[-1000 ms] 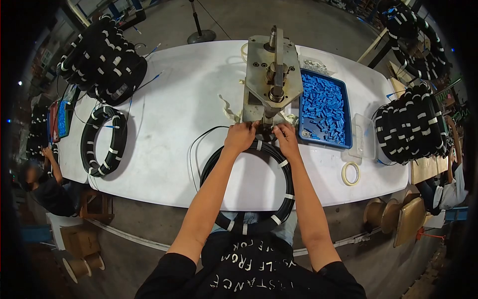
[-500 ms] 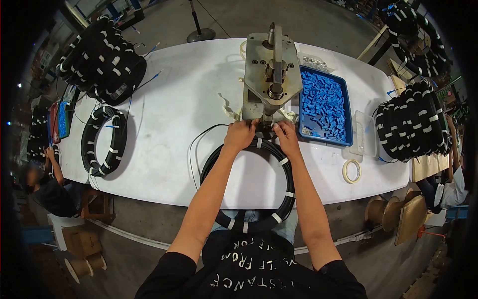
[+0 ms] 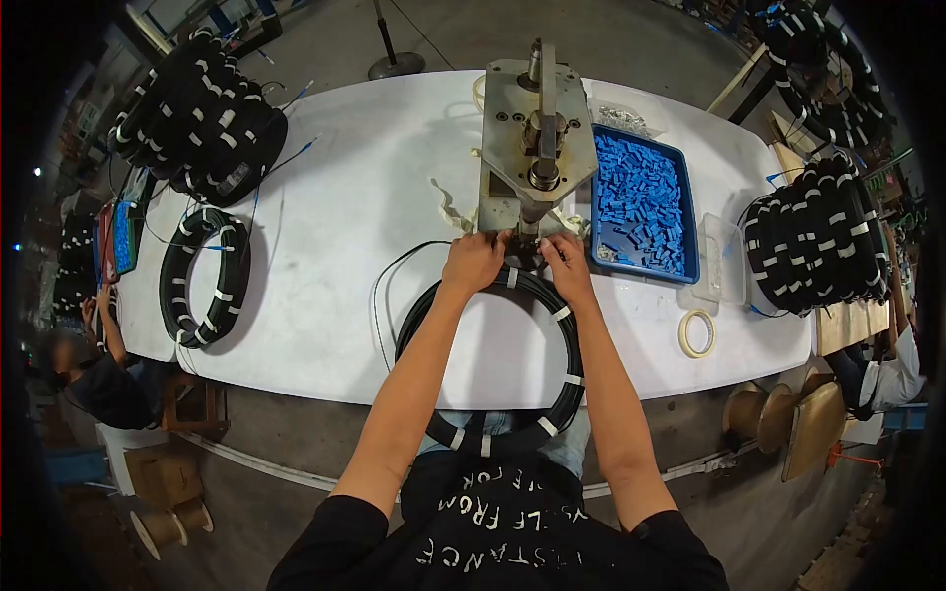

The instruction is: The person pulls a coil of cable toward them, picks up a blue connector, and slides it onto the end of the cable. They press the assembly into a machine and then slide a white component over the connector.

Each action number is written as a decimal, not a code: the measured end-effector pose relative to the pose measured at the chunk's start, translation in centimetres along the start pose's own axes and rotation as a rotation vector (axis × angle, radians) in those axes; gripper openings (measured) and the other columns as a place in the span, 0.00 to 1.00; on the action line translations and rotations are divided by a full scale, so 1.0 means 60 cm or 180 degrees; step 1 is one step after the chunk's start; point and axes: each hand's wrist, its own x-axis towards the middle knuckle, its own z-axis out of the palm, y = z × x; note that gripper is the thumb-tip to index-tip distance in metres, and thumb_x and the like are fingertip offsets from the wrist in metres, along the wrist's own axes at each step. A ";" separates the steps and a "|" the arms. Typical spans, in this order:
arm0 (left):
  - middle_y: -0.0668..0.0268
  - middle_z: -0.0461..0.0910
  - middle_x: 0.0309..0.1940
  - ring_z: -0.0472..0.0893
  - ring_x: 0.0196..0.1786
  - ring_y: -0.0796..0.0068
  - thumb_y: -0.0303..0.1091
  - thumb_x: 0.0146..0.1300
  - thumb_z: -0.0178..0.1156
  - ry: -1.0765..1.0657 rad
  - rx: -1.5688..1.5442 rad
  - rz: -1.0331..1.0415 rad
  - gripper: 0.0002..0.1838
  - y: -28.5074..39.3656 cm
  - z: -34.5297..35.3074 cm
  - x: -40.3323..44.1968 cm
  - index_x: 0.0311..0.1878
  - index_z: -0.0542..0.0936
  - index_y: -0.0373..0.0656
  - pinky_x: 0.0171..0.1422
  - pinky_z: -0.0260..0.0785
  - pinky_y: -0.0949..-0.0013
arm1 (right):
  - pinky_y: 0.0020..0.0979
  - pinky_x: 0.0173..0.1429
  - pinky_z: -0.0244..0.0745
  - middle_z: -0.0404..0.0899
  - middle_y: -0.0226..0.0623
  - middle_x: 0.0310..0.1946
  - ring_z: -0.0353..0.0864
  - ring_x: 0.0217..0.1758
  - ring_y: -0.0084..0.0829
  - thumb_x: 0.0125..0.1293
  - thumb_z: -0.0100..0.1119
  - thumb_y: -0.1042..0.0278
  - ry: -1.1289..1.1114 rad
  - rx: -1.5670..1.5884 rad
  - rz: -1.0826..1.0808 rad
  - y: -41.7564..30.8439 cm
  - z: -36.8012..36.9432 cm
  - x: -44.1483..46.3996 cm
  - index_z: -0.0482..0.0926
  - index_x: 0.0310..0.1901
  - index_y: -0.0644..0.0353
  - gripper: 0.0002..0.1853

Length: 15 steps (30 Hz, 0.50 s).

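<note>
- We had our left hand (image 3: 473, 264) at the foot of the metal press (image 3: 537, 133), fingers bent, the thumb and fingertips drawn in under the press head; we could not tell how far they were closed or what they gripped.
- We had our right hand (image 3: 568, 268) facing it from the other side, fingers curled and the tips near the same spot; whether they pinched anything was too small for us to tell.
- Between our forearms we saw the black cable coil (image 3: 574, 369), bound with white bands, its far side just below the press and its near side past the table's edge, above our lap.
- We saw a thin black cable (image 3: 377, 291) arch out on the left and run up to our left hand.
- Right of the press we had a blue tray (image 3: 616, 246) of small blue pieces (image 3: 639, 192), with a clear plastic box (image 3: 727, 261) beside it and a roll of tape (image 3: 684, 337) nearer us on the white table (image 3: 325, 295).
- On our left we had another banded coil (image 3: 177, 286) near a tall stack of coils (image 3: 202, 118); a second stack (image 3: 818, 236) stood at our right.
</note>
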 end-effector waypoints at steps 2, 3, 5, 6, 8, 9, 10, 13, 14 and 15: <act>0.44 0.80 0.28 0.79 0.34 0.39 0.45 0.72 0.51 -0.0021 -0.0006 0.0020 0.23 -0.001 0.001 -0.001 0.33 0.82 0.34 0.41 0.72 0.45 | 0.37 0.60 0.61 0.76 0.36 0.37 0.66 0.51 0.39 0.70 0.56 0.58 -0.0012 -0.0019 -0.0002 0.000 -0.001 0.001 0.82 0.35 0.60 0.14; 0.44 0.80 0.28 0.79 0.34 0.39 0.45 0.72 0.51 0.0038 0.0006 0.0068 0.23 0.001 -0.001 -0.001 0.33 0.82 0.34 0.41 0.72 0.45 | 0.37 0.60 0.61 0.76 0.36 0.37 0.66 0.51 0.39 0.70 0.56 0.58 -0.0026 -0.0037 -0.0008 0.001 -0.001 0.001 0.82 0.35 0.60 0.14; 0.44 0.80 0.28 0.79 0.33 0.39 0.45 0.72 0.51 0.0102 0.0018 0.0117 0.22 0.003 -0.004 -0.001 0.33 0.82 0.34 0.41 0.72 0.45 | 0.37 0.60 0.61 0.76 0.36 0.37 0.66 0.51 0.39 0.70 0.56 0.58 -0.0016 -0.0021 -0.0007 0.000 0.000 0.000 0.82 0.35 0.60 0.14; 0.44 0.80 0.27 0.79 0.33 0.39 0.44 0.72 0.51 0.0108 0.0015 0.0094 0.22 0.005 -0.004 -0.001 0.33 0.82 0.34 0.41 0.72 0.45 | 0.37 0.60 0.61 0.76 0.36 0.37 0.66 0.51 0.39 0.70 0.56 0.58 -0.0005 -0.0005 -0.0005 0.002 0.000 0.000 0.82 0.35 0.60 0.14; 0.44 0.80 0.26 0.79 0.33 0.39 0.44 0.72 0.51 0.0115 0.0014 0.0073 0.22 0.007 -0.007 -0.001 0.33 0.82 0.34 0.40 0.72 0.45 | 0.37 0.60 0.61 0.76 0.36 0.37 0.66 0.51 0.39 0.70 0.56 0.58 -0.0009 -0.0045 -0.0020 0.004 0.000 0.001 0.82 0.35 0.60 0.14; 0.44 0.80 0.26 0.79 0.33 0.39 0.44 0.72 0.51 0.0075 -0.0038 0.0042 0.22 0.006 -0.007 0.000 0.33 0.83 0.34 0.41 0.72 0.45 | 0.37 0.60 0.61 0.76 0.36 0.37 0.66 0.51 0.39 0.70 0.56 0.58 -0.0013 -0.0086 -0.0035 0.004 0.000 0.001 0.82 0.35 0.60 0.14; 0.44 0.80 0.27 0.79 0.33 0.39 0.44 0.72 0.51 0.0033 -0.0091 0.0011 0.22 0.006 -0.007 0.000 0.33 0.83 0.34 0.41 0.71 0.44 | 0.37 0.60 0.61 0.76 0.36 0.37 0.66 0.51 0.39 0.70 0.56 0.58 -0.0012 -0.0086 -0.0035 0.004 0.000 0.001 0.82 0.35 0.60 0.14; 0.44 0.80 0.27 0.79 0.34 0.39 0.44 0.72 0.51 -0.0030 -0.0047 -0.0068 0.22 -0.001 0.001 0.002 0.34 0.83 0.35 0.41 0.71 0.44 | 0.37 0.61 0.61 0.76 0.36 0.38 0.66 0.52 0.39 0.70 0.56 0.58 -0.0040 -0.0090 0.0026 0.002 -0.001 0.000 0.82 0.35 0.60 0.14; 0.44 0.80 0.27 0.79 0.34 0.39 0.44 0.72 0.51 -0.0031 -0.0046 -0.0069 0.22 -0.004 0.005 0.002 0.34 0.83 0.35 0.41 0.71 0.44 | 0.37 0.61 0.61 0.77 0.36 0.38 0.66 0.52 0.40 0.70 0.56 0.58 -0.0043 -0.0083 0.0039 0.001 -0.001 0.000 0.82 0.35 0.60 0.14; 0.44 0.80 0.27 0.79 0.34 0.39 0.44 0.72 0.51 -0.0010 -0.0018 -0.0039 0.22 -0.005 0.006 0.002 0.34 0.83 0.35 0.41 0.71 0.44 | 0.37 0.61 0.61 0.77 0.36 0.39 0.66 0.52 0.40 0.70 0.55 0.58 -0.0044 -0.0076 0.0052 0.001 -0.001 0.000 0.82 0.35 0.60 0.14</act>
